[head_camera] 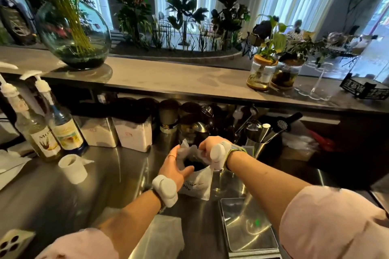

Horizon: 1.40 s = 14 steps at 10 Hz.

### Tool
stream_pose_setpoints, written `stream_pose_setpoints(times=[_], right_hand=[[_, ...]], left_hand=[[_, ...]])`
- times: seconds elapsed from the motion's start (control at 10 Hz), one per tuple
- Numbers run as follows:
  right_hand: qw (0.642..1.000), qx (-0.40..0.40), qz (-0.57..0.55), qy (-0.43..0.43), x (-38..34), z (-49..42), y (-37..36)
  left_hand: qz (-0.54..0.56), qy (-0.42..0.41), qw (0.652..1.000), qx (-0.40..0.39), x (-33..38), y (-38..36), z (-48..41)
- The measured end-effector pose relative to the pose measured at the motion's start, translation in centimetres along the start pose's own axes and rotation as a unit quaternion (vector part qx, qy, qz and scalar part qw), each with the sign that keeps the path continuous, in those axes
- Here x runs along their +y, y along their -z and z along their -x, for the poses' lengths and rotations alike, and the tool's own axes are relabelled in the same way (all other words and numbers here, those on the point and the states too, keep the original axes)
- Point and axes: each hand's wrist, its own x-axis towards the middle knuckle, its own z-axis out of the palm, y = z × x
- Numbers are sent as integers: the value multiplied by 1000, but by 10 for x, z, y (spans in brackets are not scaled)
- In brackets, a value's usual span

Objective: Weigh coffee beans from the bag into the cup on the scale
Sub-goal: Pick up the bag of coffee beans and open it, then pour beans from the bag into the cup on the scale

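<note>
Both hands, left (pixel 174 169) and right (pixel 207 146), pinch the bag (pixel 197 183) open; a bottle (pixel 43 139) label reads "MO".

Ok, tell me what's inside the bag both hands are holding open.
Through the bag's open mouth, a dark mass shows, likely coffee beans. The left hand and right hand pull the rim apart. How full it is stays hidden by the bag's walls.

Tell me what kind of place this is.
Likely a café bar's work counter: syrup pump bottles, a bag of coffee beans held open by both hands, and a scale on the steel counter.
</note>
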Motion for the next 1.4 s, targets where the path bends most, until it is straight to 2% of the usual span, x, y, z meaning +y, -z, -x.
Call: stream_pose_setpoints(times=[0.1, 0.3, 0.4, 0.5, 0.6, 0.7, 0.8, 0.9, 1.0, 1.1, 1.2, 1.3, 1.4], right_hand=[[994, -9, -106, 14, -6, 5, -10], [991, -89, -72, 64, -24, 20, -24], [984, -92, -135, 74, -29, 26, -30], [986, -55, -115, 106, -31, 32, -36], [981, -25, -153, 113, -30, 37, -42], [954, -29, -279, 105, -36, 43, -49], [930, -20, -356, 91, -40, 47, -54], [899, 15, -433, 62, -36, 52, -59], [886, 84, -455, 25, -23, 56, -61], [898, 71, -434, -6, -9, 57, -63], [882, 64, -466, -28, -9, 55, -67], [849, 113, -514, -45, -18, 53, -69], [800, 185, -565, -79, -13, 55, -53]], left_hand=[[52, 10, 998, -32, -3, 3, 1], [-50, 3, 996, -76, -13, 11, 17], [-51, -17, 996, -75, -16, 13, 23], [-52, -7, 995, -88, -18, 13, 35], [-91, -51, 993, -52, -27, 10, 40], [-118, -30, 993, 2, -28, 3, 38], [-127, -11, 990, 64, -16, -3, 42], [-256, -28, 966, 35, -11, 6, 42], [-232, -6, 971, 48, -4, 17, 33], [-188, -4, 976, 110, 14, 31, 30], [-171, -32, 976, 128, 51, 51, 24], [-151, -96, 971, 156, 100, 66, 22], [-161, -158, 956, 186, 149, 74, 27]])
